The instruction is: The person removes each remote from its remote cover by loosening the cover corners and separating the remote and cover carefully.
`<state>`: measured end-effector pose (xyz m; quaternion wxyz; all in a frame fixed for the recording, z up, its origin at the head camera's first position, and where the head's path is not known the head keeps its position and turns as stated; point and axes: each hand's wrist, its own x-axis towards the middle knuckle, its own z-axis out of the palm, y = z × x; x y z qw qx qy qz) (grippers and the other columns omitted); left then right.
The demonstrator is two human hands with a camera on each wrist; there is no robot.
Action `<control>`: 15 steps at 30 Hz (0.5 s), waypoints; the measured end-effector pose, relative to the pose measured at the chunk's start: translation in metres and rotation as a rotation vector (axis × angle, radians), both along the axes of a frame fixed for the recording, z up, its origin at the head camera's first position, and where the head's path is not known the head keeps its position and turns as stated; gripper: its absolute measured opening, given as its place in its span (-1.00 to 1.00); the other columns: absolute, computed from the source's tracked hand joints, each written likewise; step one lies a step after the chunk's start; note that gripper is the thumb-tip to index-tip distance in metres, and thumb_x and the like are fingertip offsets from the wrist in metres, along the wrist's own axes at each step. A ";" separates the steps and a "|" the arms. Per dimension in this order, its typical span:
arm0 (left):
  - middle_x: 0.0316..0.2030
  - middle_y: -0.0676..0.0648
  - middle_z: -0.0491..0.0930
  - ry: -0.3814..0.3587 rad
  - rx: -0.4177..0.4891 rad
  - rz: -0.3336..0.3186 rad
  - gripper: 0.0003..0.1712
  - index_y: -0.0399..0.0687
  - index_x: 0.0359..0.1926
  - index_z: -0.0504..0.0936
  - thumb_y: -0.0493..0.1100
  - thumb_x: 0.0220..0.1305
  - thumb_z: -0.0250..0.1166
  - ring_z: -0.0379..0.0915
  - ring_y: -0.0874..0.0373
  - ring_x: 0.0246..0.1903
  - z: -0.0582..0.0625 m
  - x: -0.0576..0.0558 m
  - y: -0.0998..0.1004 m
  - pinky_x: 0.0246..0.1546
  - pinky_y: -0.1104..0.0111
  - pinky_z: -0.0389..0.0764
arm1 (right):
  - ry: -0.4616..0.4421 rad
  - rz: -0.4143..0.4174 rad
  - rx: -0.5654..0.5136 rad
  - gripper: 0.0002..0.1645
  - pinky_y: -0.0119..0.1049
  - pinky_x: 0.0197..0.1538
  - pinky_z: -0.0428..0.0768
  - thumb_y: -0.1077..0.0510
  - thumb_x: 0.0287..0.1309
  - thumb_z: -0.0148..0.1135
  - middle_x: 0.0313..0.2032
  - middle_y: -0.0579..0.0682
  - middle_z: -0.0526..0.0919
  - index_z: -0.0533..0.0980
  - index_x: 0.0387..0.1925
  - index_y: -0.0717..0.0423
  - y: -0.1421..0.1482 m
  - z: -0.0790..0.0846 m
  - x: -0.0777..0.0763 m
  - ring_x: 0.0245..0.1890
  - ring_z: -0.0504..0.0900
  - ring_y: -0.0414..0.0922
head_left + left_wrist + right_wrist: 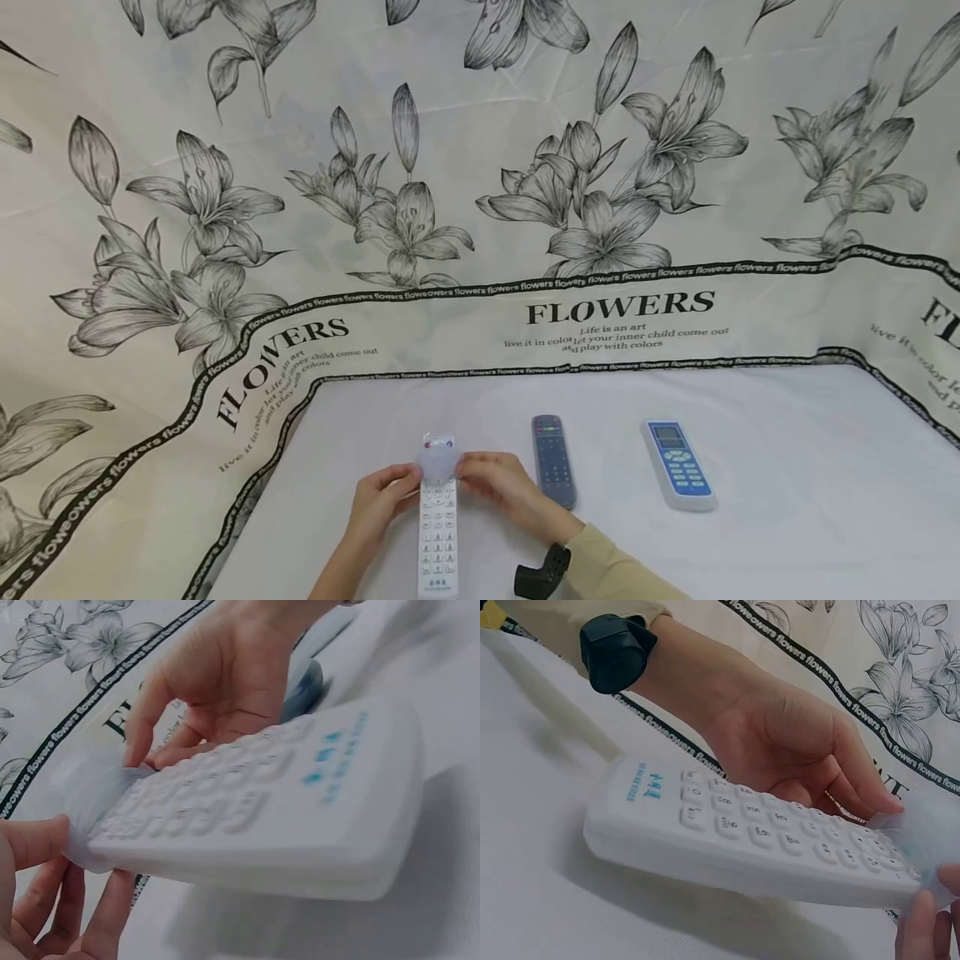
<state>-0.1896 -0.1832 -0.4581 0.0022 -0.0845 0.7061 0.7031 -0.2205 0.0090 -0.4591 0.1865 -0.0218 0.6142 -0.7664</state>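
Observation:
A white remote control (pixel 438 542) with rows of buttons and blue lettering stretches out before me, its far end inside a translucent plastic cover (pixel 440 460). My left hand (pixel 382 500) pinches the cover's left edge between thumb and fingers. At the opposite edge, my right hand (pixel 502 492) pinches the cover too. The cover is bunched around the far end in the left wrist view, and most of the keypad (pixel 202 776) lies outside it. A shadow falls on the cloth beneath the remote in both wrist views.
A dark grey remote (pixel 553 462) lies just beyond my right wrist. Farther right is a white and blue remote (pixel 678 464) with a small screen. White cloth (pixel 810 492) covers the table, and a flower-printed curtain (pixel 420 333) stands along its back and sides.

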 end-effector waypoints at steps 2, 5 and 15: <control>-0.27 -0.03 0.67 0.013 -0.007 0.022 -0.59 -0.49 -0.04 0.56 -0.19 0.23 0.30 0.64 0.23 -0.28 0.000 -0.001 0.002 -0.17 0.37 0.68 | 0.005 -0.018 -0.005 -0.52 -0.50 -0.20 0.63 0.28 0.07 0.27 -0.28 -0.07 0.67 0.48 0.04 0.44 0.000 0.001 -0.001 -0.33 0.62 -0.30; -0.28 0.01 0.67 0.006 -0.023 0.075 -0.58 -0.40 -0.03 0.59 -0.13 0.23 0.32 0.62 0.26 -0.31 -0.001 -0.004 0.005 -0.22 0.42 0.68 | 0.017 -0.036 -0.014 -0.50 -0.46 -0.14 0.64 0.27 0.10 0.27 -0.17 -0.01 0.65 0.46 0.08 0.41 -0.001 0.002 -0.002 -0.27 0.62 -0.28; -0.24 -0.05 0.59 -0.038 -0.048 0.220 -0.56 -0.29 0.05 0.57 -0.10 0.23 0.32 0.53 0.28 -0.38 -0.012 -0.011 0.014 -0.38 0.52 0.60 | 0.034 -0.079 -0.038 -0.49 -0.40 -0.07 0.64 0.29 0.12 0.21 -0.12 0.03 0.64 0.42 0.10 0.45 -0.006 0.000 -0.003 -0.24 0.61 -0.28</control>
